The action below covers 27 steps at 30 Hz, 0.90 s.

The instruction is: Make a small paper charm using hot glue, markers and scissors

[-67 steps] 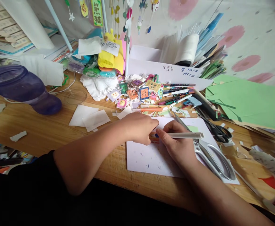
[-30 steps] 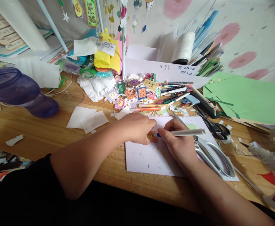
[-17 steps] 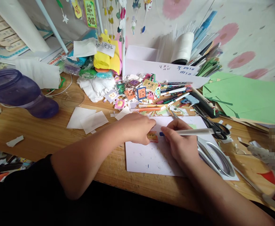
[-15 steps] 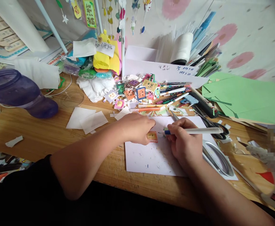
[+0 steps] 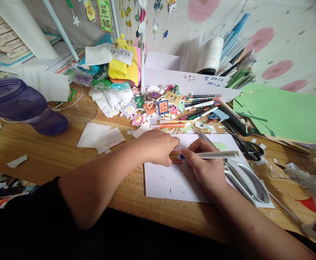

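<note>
My right hand [image 5: 206,166] grips a white marker pen [image 5: 223,155] with a blue end, held almost level. Its tip is at a small orange-edged paper card [image 5: 177,161], partly hidden by my hands. My left hand [image 5: 159,146] presses on the card's left side, fingers curled and the fingertips mostly out of sight. Card and hands are over a white sheet [image 5: 163,184] marked with small ink specks. Silver-handled scissors [image 5: 251,180] lie on the sheet, right of my right hand. A pale green paper piece [image 5: 219,146] shows just behind that hand.
Behind the sheet lie several small drawn cards [image 5: 162,107], pens [image 5: 201,104] and paper scraps. Black-handled scissors [image 5: 251,150] rest at the right, near green paper [image 5: 288,115]. On the left are a purple bottle [image 5: 38,108] and white paper pieces [image 5: 109,140].
My right hand has moved left with the marker, bringing its tip onto the small card. The green paper piece behind it has come into view. My left hand stays on the card.
</note>
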Available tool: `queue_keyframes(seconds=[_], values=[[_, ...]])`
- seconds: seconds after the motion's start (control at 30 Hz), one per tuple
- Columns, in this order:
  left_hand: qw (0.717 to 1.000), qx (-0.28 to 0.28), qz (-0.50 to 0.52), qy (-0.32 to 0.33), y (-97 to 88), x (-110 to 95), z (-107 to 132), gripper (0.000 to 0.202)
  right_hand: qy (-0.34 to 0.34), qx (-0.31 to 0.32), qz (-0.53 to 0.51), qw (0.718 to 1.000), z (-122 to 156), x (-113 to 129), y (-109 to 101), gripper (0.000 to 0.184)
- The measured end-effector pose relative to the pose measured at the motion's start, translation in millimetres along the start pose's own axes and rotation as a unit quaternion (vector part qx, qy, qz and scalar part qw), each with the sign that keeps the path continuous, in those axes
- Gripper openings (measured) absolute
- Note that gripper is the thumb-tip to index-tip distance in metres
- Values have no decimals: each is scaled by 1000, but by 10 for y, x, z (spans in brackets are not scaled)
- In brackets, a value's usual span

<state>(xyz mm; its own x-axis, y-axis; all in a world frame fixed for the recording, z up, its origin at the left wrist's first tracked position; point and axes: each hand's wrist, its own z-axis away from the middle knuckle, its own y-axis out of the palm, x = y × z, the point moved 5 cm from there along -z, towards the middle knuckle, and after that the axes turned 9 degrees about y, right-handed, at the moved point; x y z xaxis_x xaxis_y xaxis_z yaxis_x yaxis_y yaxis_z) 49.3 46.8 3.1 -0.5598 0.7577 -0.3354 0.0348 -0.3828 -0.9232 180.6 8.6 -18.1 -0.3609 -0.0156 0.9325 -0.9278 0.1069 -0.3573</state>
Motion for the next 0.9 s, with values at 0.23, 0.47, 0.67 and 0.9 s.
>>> queue_keyframes(seconds=[0.23,0.47,0.67,0.9], values=[[1000,-8,4,0,7,1,2,21,-17,6,51,999,-5,54,23,26],[1000,-5,3,-1,6,0,-4,21,-5,2,47,999,-12,32,5,24],[1000,6,6,-5,-2,-4,3,24,14,-16,34,999,-18,-25,-12,24],[1000,1,22,3,-38,13,11,30,82,-63,-266,958,-47,-68,-88,24]])
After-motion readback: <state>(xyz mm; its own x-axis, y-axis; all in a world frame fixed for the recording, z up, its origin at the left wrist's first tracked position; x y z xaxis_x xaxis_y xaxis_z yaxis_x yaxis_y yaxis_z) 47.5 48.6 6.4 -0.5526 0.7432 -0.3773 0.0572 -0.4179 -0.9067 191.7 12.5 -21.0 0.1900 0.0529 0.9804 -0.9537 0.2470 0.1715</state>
